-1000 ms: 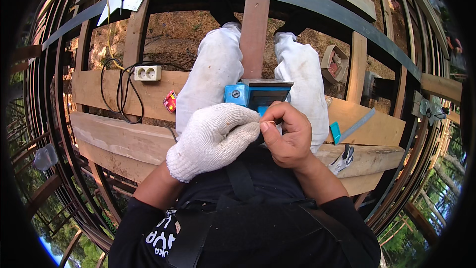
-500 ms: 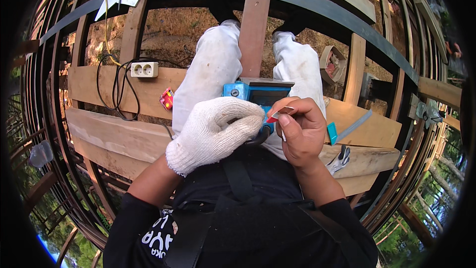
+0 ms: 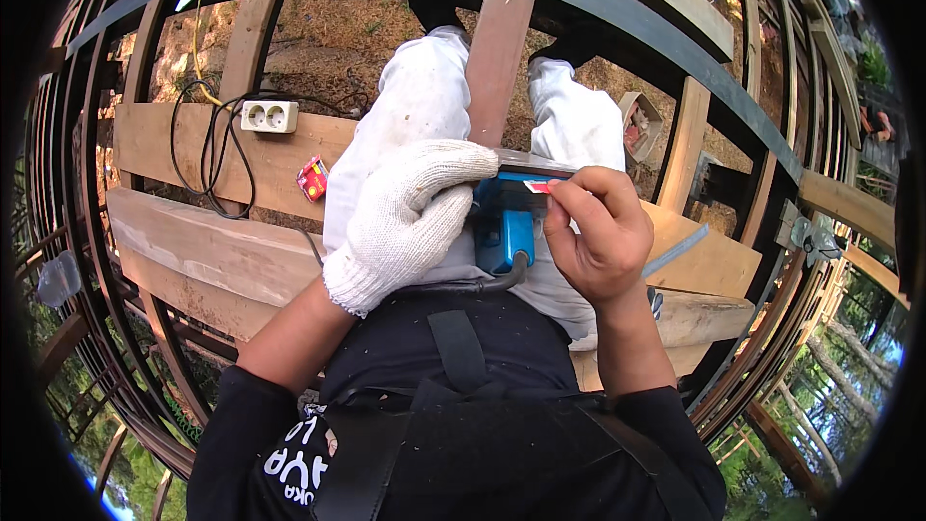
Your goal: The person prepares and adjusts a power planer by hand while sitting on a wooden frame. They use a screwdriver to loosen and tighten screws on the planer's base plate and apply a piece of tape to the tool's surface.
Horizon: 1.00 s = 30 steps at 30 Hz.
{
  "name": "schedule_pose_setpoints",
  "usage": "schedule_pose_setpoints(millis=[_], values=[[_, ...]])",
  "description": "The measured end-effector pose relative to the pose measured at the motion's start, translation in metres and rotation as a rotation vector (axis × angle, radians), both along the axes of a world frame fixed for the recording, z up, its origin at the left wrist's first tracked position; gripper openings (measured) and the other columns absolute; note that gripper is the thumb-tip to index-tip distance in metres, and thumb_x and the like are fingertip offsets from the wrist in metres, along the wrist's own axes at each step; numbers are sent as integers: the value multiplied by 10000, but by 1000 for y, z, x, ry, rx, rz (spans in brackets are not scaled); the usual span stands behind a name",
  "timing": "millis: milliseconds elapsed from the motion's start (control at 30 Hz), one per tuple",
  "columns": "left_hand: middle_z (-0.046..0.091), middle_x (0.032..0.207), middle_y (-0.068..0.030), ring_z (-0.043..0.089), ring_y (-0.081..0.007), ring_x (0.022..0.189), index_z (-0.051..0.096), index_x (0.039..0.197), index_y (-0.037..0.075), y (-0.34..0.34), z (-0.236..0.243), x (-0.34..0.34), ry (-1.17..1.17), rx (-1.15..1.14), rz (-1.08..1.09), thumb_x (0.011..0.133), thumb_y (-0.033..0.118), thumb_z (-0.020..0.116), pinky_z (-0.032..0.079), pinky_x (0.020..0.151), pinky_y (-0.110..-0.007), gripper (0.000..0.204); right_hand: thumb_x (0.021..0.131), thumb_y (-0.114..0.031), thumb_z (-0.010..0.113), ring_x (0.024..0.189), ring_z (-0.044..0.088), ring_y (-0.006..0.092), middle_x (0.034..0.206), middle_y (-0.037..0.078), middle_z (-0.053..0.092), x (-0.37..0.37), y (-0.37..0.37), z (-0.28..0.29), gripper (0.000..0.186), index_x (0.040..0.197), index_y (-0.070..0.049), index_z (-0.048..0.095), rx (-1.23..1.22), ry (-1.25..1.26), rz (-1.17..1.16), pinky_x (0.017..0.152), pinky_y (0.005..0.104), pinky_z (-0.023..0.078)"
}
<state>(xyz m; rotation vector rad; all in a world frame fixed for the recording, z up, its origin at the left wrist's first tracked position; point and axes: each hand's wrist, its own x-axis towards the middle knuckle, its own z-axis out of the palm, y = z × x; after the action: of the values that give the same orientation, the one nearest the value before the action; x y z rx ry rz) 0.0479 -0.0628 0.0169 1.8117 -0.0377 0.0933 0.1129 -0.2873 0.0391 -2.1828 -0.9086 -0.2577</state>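
A blue corded power tool (image 3: 505,240), which looks like an electric planer, lies across my lap with its dark flat plate upward. My left hand (image 3: 410,207), in a white knitted glove, curls around the tool's left end, fingers on top and thumb lower down. My bare right hand (image 3: 600,232) is closed in a pinch on a small red and white piece (image 3: 536,187), like a bit of card or packet. That piece is held over the right part of the plate. The right hand's palm side is partly hidden.
To the left, wooden planks (image 3: 207,241) carry a white double socket (image 3: 269,117), a looped black cable (image 3: 231,159) and a small red packet (image 3: 313,178). A grey metal strip (image 3: 677,250) lies on the right planks. An open box (image 3: 638,125) sits beyond my right knee.
My left hand has moved up onto the tool's left end and spread from its pinch. My right hand has moved slightly right and up, carrying the red and white piece over the plate.
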Motion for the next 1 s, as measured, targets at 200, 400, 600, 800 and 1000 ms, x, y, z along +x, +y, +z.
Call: schedule_pose_setpoints(millis=[200, 400, 600, 800, 1000], values=[[734, 1191, -172, 702, -320, 1147, 731, 1211, 16, 0, -2, 0, 11, 18, -22, 864, -65, 649, 533, 1037, -410, 366, 705, 28, 806, 604, 635, 214, 789, 68, 630, 3, 2, -4, 275, 966, -21, 739, -57, -76, 19, 524, 328, 508], [728, 1187, -176, 703, -326, 1134, 723, 1224, 16, 2, -1, 1, 14, 52, -38, 863, -63, 651, 546, 1015, -405, 377, 703, 26, 807, 595, 623, 232, 754, 68, 608, 5, 5, -6, 283, 972, -22, 730, -84, -78, 29, 523, 340, 500], [725, 1182, -175, 704, -328, 1121, 720, 1231, 16, 4, -3, 2, 40, 0, -51, 866, -59, 656, 548, 1007, -402, 378, 746, 58, 775, 603, 624, 223, 747, 79, 631, 11, 8, -1, 224, 953, -14, 727, -105, -68, 72, 533, 330, 493], [715, 1259, -169, 680, -287, 1192, 718, 1242, -17, 6, -2, 1, 91, -4, -72, 862, -83, 629, 517, 1060, -385, 397, 744, 51, 759, 614, 631, 247, 772, 85, 632, 16, 11, 1, 221, 953, -10, 718, -124, -42, 136, 537, 348, 492], [714, 1256, -175, 682, -291, 1192, 717, 1242, -18, 6, 0, 2, 103, -20, -73, 870, -70, 635, 516, 1062, -386, 384, 756, 40, 791, 620, 633, 250, 772, 85, 632, 17, 13, 0, 233, 975, -5, 724, -139, -73, 164, 547, 355, 493]])
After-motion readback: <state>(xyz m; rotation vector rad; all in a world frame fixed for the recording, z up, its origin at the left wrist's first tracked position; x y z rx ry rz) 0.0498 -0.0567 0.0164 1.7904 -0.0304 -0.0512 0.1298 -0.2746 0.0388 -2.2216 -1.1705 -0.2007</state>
